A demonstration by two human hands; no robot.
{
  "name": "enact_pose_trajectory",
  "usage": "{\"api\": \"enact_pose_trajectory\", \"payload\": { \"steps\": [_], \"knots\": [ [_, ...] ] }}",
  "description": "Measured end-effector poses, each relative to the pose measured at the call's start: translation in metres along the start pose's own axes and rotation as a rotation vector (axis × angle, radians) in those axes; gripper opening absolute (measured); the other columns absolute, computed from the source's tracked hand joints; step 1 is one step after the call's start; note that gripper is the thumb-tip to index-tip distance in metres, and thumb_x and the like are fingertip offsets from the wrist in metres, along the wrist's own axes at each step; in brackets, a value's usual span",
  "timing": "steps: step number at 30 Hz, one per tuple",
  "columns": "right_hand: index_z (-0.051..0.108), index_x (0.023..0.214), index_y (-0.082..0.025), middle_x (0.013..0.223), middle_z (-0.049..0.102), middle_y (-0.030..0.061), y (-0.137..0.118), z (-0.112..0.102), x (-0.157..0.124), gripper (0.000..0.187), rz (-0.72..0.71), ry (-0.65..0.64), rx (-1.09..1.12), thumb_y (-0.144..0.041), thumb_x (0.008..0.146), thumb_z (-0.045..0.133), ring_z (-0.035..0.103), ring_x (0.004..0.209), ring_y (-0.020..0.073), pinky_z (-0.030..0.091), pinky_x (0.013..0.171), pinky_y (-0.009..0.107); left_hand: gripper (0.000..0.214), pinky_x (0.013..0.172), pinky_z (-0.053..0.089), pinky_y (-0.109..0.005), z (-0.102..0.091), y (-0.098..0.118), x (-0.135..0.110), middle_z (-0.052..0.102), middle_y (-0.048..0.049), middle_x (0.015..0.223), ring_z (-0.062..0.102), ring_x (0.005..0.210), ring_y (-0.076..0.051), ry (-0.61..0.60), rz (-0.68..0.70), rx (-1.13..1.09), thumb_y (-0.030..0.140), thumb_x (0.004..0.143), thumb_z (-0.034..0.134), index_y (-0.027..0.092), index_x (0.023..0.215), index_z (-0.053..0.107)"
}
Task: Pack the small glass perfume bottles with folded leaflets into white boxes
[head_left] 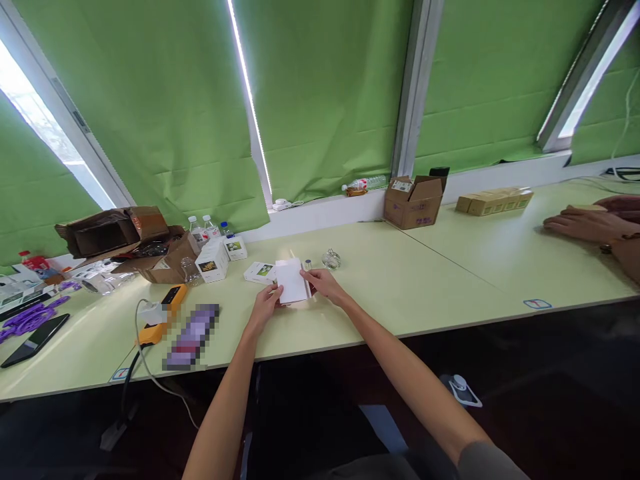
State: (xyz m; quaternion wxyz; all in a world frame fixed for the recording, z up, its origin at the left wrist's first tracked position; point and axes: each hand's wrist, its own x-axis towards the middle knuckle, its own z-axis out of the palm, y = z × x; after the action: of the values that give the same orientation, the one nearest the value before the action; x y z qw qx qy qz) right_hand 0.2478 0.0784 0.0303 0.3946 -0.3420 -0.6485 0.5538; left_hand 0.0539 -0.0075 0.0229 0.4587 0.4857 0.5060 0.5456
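Both of my hands hold a small white box (291, 281) just above the pale green table (400, 293). My left hand (266, 303) grips its left side with the fingers curled. My right hand (323, 283) grips its right side, fingers closed on the edge. Behind the box lie a flat white card box with a picture (260, 271), a tiny vial (308, 265) and a round glass bottle (331, 259).
To the left are two white picture boxes (213, 261), open cardboard boxes (120, 230), water bottles (197, 230), an orange device (167, 310), a black phone (35, 340). An open carton (414, 200) and yellow boxes (493, 201) stand at the back right. Another person's hands (585, 223) rest far right.
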Motion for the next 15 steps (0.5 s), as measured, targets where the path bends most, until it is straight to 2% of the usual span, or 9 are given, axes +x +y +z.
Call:
{"api": "enact_pose_trajectory", "payload": {
  "steps": [8,15],
  "knots": [
    [0.066,0.076,-0.014,0.07,0.065,0.0048,-0.002,0.0006,-0.0023,0.053,-0.017,-0.02,0.004,-0.067,0.075,0.061,0.058,0.058,0.0134,0.051,0.052,0.025,0.053,0.072,0.055,-0.032,-0.0021,0.003,-0.0022,0.07,-0.0103,0.101,0.066,0.081,-0.02,-0.045,0.02,-0.014,0.053,0.075,0.068,0.014,0.111,0.065],
    [0.06,0.067,-0.016,0.063,0.06,0.0011,-0.0032,0.0017,-0.0038,0.053,-0.028,-0.024,-0.023,-0.068,0.071,0.062,0.054,0.057,0.0122,0.045,0.05,0.023,0.054,0.071,0.053,-0.032,0.0012,0.005,-0.0035,0.071,-0.0096,0.098,0.066,0.08,-0.02,-0.045,0.019,0.027,0.052,0.072,0.071,0.015,0.111,0.066]
  ]
}}
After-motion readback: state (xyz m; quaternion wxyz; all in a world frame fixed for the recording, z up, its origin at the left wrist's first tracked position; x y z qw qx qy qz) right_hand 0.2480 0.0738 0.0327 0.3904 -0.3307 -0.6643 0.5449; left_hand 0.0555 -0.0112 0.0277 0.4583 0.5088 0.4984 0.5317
